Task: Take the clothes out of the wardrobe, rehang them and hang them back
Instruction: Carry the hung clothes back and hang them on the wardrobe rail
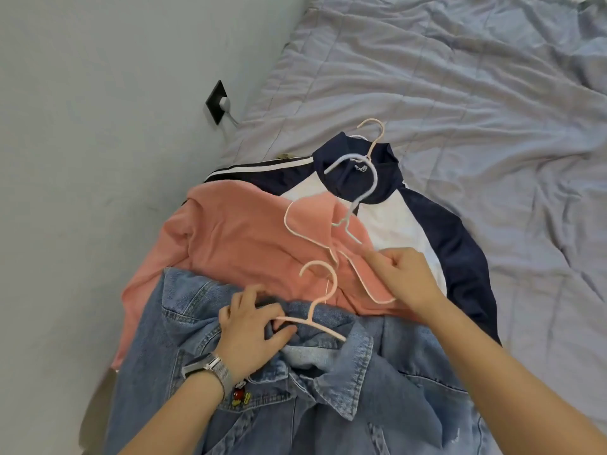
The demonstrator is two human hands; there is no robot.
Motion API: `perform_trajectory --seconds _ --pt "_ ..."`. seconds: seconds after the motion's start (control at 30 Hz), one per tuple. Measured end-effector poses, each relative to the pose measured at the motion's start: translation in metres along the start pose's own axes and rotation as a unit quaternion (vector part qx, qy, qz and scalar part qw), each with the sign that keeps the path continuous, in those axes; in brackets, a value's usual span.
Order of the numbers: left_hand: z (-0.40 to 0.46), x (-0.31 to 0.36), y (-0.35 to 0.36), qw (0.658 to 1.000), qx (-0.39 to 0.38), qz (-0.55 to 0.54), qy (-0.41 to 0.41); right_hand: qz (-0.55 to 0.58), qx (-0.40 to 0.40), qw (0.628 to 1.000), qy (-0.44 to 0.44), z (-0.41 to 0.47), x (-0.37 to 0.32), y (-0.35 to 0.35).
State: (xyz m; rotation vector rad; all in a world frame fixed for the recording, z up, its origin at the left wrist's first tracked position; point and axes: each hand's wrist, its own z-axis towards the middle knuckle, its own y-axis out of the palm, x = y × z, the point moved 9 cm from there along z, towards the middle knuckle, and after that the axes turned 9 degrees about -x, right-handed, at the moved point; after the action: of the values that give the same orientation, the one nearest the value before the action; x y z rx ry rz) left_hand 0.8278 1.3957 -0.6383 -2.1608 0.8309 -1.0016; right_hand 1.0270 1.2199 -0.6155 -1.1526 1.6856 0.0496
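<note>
Hanger (312, 318) lies across denim jacket (295, 389), hook toward twelve o'clock; my left hand (253, 336) grips its nine-o'clock arm; right hand (405, 274) pinches pink shirt (230, 244) at two o'clock.

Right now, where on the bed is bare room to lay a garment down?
The grey quilt lies bare beyond the navy-and-white jacket and to its right. It is crowded nearer: that jacket, the pink top and the denim jacket overlap along the wall, with both hands there.
</note>
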Motion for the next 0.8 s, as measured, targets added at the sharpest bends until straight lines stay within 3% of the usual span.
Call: perform_trajectory --seconds 0.1,0.2,0.4,0.6,0.7,0.8 --pt "-0.023 0.004 -0.021 0.99 0.106 -0.097 -0.012 -0.013 -0.062 0.998 -0.02 -0.03 -0.008 0.011" --pt "-0.049 0.01 -0.042 0.969 0.172 -0.175 -0.003 -0.03 -0.195 0.98 -0.016 -0.054 -0.009 0.045" --pt "-0.067 0.027 -0.096 0.945 0.224 -0.236 0.036 0.098 -0.355 0.929 0.023 -0.088 -0.036 0.055" --pt "-0.048 0.086 -0.138 0.954 0.219 -0.183 0.091 0.097 -0.25 0.958 -0.1 -0.106 -0.105 0.029" --pt "-0.047 0.112 -0.142 0.959 0.22 -0.152 0.091 0.064 -0.144 0.984 -0.08 -0.105 -0.117 0.022" --pt "-0.056 0.115 -0.139 0.96 0.227 -0.149 0.07 0.134 -0.163 0.977 -0.033 -0.109 -0.111 0.035"
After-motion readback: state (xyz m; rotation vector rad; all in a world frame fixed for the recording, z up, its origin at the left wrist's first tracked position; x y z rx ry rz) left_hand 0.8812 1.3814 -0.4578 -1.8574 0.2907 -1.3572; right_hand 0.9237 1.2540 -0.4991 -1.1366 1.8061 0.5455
